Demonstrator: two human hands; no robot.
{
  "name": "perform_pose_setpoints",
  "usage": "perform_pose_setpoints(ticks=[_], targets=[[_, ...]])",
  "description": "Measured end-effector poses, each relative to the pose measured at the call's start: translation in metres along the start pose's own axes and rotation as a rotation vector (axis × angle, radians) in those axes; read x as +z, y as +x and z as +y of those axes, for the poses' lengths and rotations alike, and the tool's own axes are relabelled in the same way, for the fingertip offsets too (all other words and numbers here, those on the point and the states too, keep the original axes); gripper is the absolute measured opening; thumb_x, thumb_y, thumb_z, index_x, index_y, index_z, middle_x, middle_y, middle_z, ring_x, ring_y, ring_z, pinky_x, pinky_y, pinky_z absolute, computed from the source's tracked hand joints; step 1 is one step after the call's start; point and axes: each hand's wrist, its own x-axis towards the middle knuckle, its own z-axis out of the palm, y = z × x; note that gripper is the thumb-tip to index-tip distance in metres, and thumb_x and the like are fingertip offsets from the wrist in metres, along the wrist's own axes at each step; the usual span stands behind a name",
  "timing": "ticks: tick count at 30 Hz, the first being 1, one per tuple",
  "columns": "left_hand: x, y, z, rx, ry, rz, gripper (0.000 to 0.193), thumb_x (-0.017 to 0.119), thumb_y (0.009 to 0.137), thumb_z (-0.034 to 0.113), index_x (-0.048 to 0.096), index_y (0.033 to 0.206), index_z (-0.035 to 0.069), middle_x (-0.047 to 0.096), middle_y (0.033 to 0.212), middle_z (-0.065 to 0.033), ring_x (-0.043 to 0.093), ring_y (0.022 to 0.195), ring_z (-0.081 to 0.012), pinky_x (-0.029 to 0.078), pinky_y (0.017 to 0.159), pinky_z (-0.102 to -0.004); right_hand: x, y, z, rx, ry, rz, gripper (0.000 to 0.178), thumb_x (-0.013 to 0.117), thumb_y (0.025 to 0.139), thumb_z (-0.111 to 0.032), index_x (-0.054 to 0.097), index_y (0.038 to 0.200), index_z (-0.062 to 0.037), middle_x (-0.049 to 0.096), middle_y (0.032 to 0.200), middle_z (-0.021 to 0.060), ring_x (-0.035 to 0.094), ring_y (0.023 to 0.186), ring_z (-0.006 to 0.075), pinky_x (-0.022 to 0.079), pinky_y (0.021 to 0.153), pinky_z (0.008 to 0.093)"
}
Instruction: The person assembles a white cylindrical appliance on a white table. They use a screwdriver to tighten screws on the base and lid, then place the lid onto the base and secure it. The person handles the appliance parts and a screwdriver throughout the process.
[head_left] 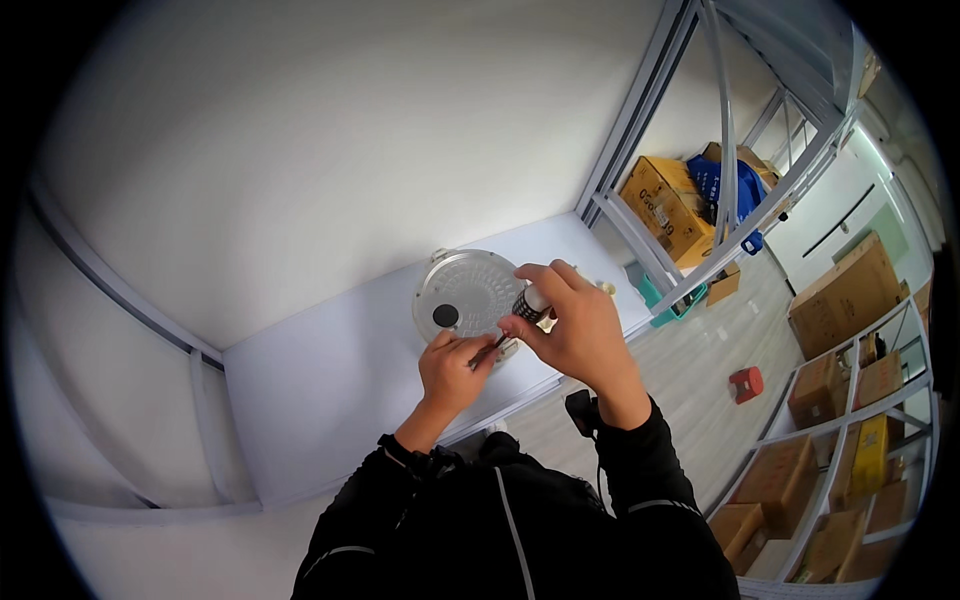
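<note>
On the white tabletop (310, 380) lies a round, clear container with a pale rim (432, 272) and clips at its edge. A black disc (445, 316) is seen on its near left part. Over its near right side, my right hand (585, 330) is closed round a small cylinder with a white top and a black-and-white patterned side (528, 304). My left hand (452, 375) pinches a thin dark stick (499, 342), whose far end comes close to my right thumb. Whether the stick touches the cylinder cannot be made out. My fingers hide part of both.
Behind the table is a white wall (330, 150); a grey metal frame (630, 110) rises at the right. Beyond it are a yellow-brown carton (668, 208), a blue bag (728, 185) and a teal bin (672, 300). A red stool (746, 385) and carton-filled shelves (830, 410) stand farther right.
</note>
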Motion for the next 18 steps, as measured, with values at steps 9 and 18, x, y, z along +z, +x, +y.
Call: perform_pose_setpoints(ticks=[9,18], targets=[[0.001,-0.002,-0.003,0.02,-0.014,0.026,0.02,0.091,0.079,0.017,0.087,0.099,0.017,0.081,0.082,0.0018,0.066,0.073,-0.0193,0.055,0.066,-0.0336,-0.008,0.0,-0.016,-0.007,-0.088,0.009,0.055,0.087,0.089,-0.026,0.067,0.137,-0.0071,0.07,0.101,0.0078,0.076,0.084,0.0277,0.058,0.068,0.0387],[0.001,0.001,-0.001,0.023,-0.018,0.045,0.02,0.091,0.078,0.016,0.086,0.098,0.017,0.08,0.081,0.002,0.066,0.073,-0.0187,0.055,0.067,-0.0332,-0.007,0.009,-0.009,0.05,-0.307,-0.13,0.053,0.084,0.09,-0.024,0.066,0.138,-0.0089,0.069,0.1,0.0104,0.072,0.082,0.0305,0.056,0.068,0.0415]])
